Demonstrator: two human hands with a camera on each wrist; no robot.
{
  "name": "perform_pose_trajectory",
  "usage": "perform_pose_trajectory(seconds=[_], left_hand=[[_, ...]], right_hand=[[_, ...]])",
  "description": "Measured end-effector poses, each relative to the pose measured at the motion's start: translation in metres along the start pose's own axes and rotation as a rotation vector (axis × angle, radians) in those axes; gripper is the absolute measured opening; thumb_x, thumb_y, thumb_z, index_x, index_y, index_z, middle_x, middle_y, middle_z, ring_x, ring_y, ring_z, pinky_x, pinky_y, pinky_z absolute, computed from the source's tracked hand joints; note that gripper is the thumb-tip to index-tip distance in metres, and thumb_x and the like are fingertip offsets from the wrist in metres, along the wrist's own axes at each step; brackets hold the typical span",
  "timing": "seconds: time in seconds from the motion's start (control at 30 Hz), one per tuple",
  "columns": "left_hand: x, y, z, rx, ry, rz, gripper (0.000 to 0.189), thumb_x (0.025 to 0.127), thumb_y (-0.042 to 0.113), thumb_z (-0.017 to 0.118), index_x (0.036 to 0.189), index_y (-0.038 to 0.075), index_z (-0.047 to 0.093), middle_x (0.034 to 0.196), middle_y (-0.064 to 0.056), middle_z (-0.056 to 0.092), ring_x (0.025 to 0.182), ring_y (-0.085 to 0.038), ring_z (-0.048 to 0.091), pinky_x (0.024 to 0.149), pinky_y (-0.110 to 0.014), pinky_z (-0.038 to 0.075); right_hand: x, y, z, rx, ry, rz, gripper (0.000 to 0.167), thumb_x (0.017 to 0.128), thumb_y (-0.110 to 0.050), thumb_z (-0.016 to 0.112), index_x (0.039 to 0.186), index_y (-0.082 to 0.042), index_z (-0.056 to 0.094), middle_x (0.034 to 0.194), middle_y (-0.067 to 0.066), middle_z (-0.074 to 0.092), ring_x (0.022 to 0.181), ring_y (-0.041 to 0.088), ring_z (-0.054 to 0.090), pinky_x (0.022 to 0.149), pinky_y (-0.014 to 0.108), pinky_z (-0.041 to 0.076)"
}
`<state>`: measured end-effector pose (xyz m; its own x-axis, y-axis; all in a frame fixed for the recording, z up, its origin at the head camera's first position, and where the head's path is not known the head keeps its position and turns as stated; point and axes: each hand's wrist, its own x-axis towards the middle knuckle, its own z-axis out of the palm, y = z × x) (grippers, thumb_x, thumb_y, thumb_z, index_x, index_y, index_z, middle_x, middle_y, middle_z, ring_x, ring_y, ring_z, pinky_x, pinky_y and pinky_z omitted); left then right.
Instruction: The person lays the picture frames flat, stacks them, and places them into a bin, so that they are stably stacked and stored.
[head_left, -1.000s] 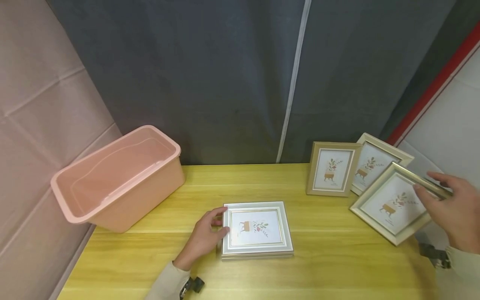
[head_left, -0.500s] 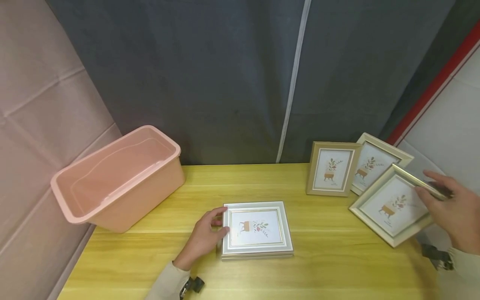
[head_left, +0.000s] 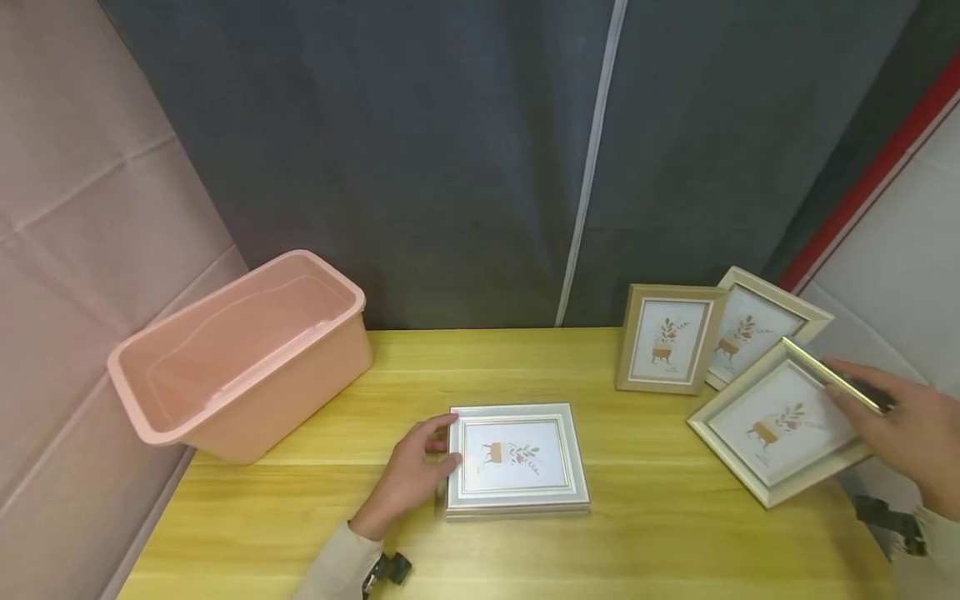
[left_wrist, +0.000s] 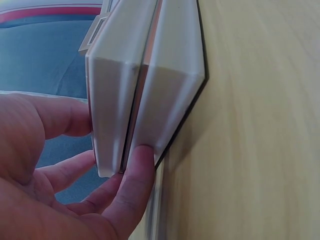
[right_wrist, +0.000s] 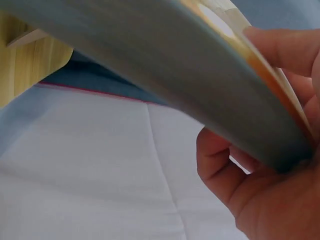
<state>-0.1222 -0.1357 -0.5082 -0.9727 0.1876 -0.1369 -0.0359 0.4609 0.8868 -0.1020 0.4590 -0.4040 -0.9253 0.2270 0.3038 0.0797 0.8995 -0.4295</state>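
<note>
In the head view, my left hand [head_left: 411, 475] rests at the left edge of two picture frames lying stacked flat. The upper one is a silver-white picture frame [head_left: 517, 457] with a plant print. The left wrist view shows my fingers [left_wrist: 137, 172] touching the side of the stack, with the lower picture frame [left_wrist: 172, 65] below. My right hand [head_left: 900, 421] grips a pale gold picture frame [head_left: 787, 425] by its upper right edge, thumb on the front. That frame is tilted, and the right wrist view shows its grey surface [right_wrist: 165, 65] close up.
A tan picture frame [head_left: 667, 337] stands upright at the back right. Another cream picture frame [head_left: 753, 325] leans behind it. A pink plastic bin [head_left: 285, 400] sits at the left of the wooden table [head_left: 487, 367]. Grey fabric [head_left: 375, 167] hangs along the back.
The right hand has moved the pale gold frame slightly left and toward me, away from the standing frames. The left hand and the stack have stayed in place.
</note>
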Motion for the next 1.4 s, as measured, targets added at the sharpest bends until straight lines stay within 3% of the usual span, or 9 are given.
perform_pose_trajectory(seconds=[0.13, 0.33, 0.37, 0.43, 0.53, 0.6, 0.97, 1.23, 1.4], left_hand=[[-0.001, 0.001, 0.000, -0.005, -0.006, -0.002, 0.056, 0.097, 0.017, 0.077, 0.150, 0.023, 0.059, 0.149, -0.012, 0.057, 0.119, -0.030, 0.061, 0.079, -0.033, 0.058], [-0.004, 0.001, 0.000, -0.008, -0.023, -0.003, 0.057, 0.097, 0.018, 0.077, 0.150, 0.023, 0.059, 0.149, -0.013, 0.057, 0.120, -0.031, 0.061, 0.079, -0.034, 0.058], [-0.004, 0.001, 0.000, -0.008, -0.023, -0.001, 0.056, 0.097, 0.018, 0.077, 0.150, 0.023, 0.059, 0.149, -0.013, 0.057, 0.120, -0.031, 0.061, 0.079, -0.034, 0.058], [-0.004, 0.001, -0.001, -0.005, -0.021, 0.002, 0.056, 0.097, 0.019, 0.077, 0.150, 0.023, 0.059, 0.149, -0.012, 0.057, 0.120, -0.031, 0.062, 0.079, -0.034, 0.059], [-0.003, 0.001, -0.002, -0.002, -0.015, 0.000, 0.056, 0.097, 0.019, 0.077, 0.149, 0.024, 0.059, 0.149, -0.012, 0.057, 0.119, -0.030, 0.062, 0.079, -0.034, 0.058], [-0.003, 0.002, -0.002, 0.003, -0.016, -0.002, 0.056, 0.097, 0.018, 0.077, 0.150, 0.024, 0.059, 0.149, -0.012, 0.057, 0.119, -0.030, 0.062, 0.079, -0.034, 0.058], [-0.003, 0.002, -0.003, 0.019, -0.017, -0.007, 0.057, 0.096, 0.018, 0.078, 0.149, 0.025, 0.059, 0.148, -0.011, 0.058, 0.119, -0.029, 0.062, 0.080, -0.034, 0.059], [-0.003, 0.005, -0.005, 0.029, -0.008, -0.014, 0.056, 0.096, 0.016, 0.078, 0.148, 0.024, 0.060, 0.145, -0.008, 0.062, 0.118, -0.026, 0.064, 0.082, -0.032, 0.060], [-0.004, 0.006, -0.006, 0.033, -0.006, -0.004, 0.052, 0.098, 0.012, 0.074, 0.148, 0.022, 0.061, 0.142, -0.008, 0.064, 0.119, -0.027, 0.064, 0.083, -0.033, 0.059]], right_hand=[[-0.003, -0.007, 0.001, -0.016, 0.018, -0.045, 0.045, 0.099, -0.025, 0.076, 0.136, -0.001, 0.068, 0.115, 0.040, 0.068, 0.072, -0.020, 0.033, 0.052, 0.017, 0.032], [-0.010, -0.018, 0.005, 0.019, 0.034, -0.141, 0.038, 0.095, -0.018, 0.080, 0.128, -0.001, 0.073, 0.108, 0.038, 0.071, 0.074, -0.018, 0.035, 0.056, 0.016, 0.030], [-0.011, -0.020, 0.005, 0.032, 0.044, -0.157, 0.037, 0.094, -0.016, 0.080, 0.127, -0.001, 0.073, 0.101, 0.032, 0.074, 0.074, -0.020, 0.036, 0.056, 0.015, 0.030], [-0.013, -0.025, 0.007, 0.073, 0.046, -0.168, 0.039, 0.093, -0.013, 0.081, 0.129, -0.002, 0.072, 0.089, 0.004, 0.079, 0.075, -0.026, 0.039, 0.054, 0.013, 0.033], [-0.014, -0.031, 0.009, 0.131, 0.054, -0.181, 0.039, 0.093, -0.009, 0.080, 0.130, -0.001, 0.072, 0.087, -0.042, 0.059, 0.074, -0.030, 0.044, 0.050, 0.011, 0.037], [-0.015, -0.034, 0.010, 0.166, 0.055, -0.180, 0.039, 0.093, -0.008, 0.080, 0.130, -0.001, 0.071, 0.095, -0.056, 0.044, 0.077, -0.032, 0.046, 0.050, 0.009, 0.039], [-0.019, -0.054, 0.016, 0.275, 0.106, -0.153, 0.040, 0.097, -0.008, 0.074, 0.136, -0.003, 0.069, 0.105, -0.053, 0.046, 0.092, -0.032, 0.046, 0.070, -0.002, 0.038], [-0.020, -0.070, 0.019, 0.404, 0.039, -0.066, 0.043, 0.100, -0.010, 0.071, 0.143, -0.011, 0.067, 0.109, -0.043, 0.057, 0.085, -0.022, 0.059, 0.059, 0.009, 0.049], [-0.019, -0.082, 0.025, 0.464, 0.027, -0.067, 0.042, 0.102, -0.007, 0.067, 0.144, -0.008, 0.065, 0.108, -0.040, 0.060, 0.087, -0.019, 0.062, 0.064, 0.008, 0.051]])
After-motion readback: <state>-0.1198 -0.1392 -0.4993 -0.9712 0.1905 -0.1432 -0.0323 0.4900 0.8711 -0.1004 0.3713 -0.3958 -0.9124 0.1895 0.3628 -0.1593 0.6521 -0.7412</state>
